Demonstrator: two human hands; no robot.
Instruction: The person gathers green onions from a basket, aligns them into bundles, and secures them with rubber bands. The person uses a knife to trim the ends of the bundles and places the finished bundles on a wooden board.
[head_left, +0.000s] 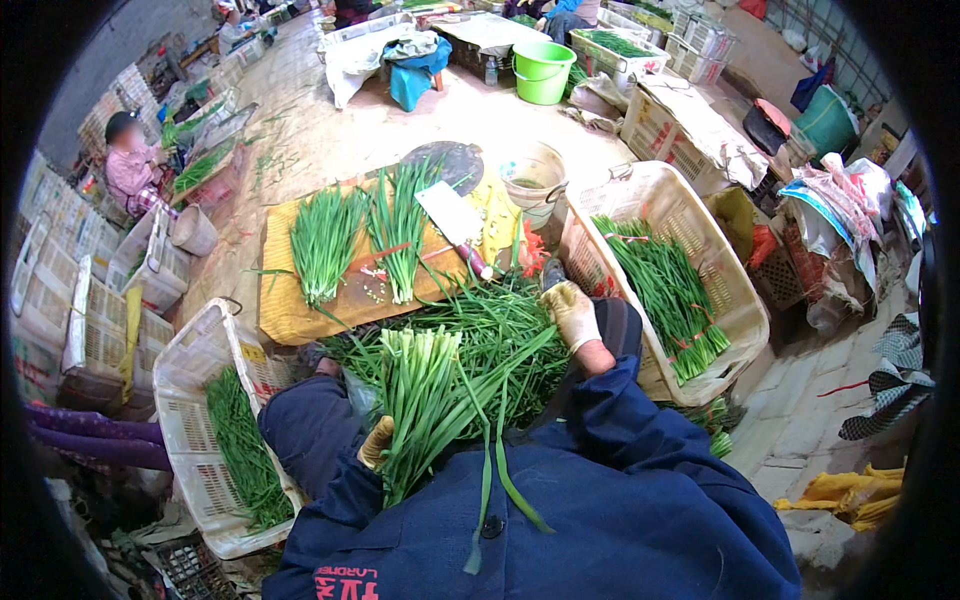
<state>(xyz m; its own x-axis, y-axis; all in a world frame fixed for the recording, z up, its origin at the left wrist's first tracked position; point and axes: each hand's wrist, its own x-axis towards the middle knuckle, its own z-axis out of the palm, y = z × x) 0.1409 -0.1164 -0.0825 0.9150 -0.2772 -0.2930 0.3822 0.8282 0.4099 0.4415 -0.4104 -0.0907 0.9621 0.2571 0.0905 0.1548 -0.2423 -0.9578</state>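
Observation:
In a pale work glove, my left hand (376, 442) holds a thick bunch of garlic chives (420, 390) against my chest, cut white ends pointing away from me. My gloved right hand (568, 313) is at the right edge of a heap of loose green leaves (510, 322) on my lap; whether its fingers grip a leaf, I cannot tell. Beyond the heap, two chive bunches, a left one (327, 244) and a right one (401, 232), lie on a yellow-brown board (300, 330). A cleaver (454, 216) with a purple handle rests beside them.
A crate (739, 315) with tied chive bundles (660, 292) stands at my right, another crate (169, 405) with loose greens at my left. A white bucket (534, 180) is beyond the board, a green bucket (541, 73) farther back. A seated person (131, 169) is at the upper left.

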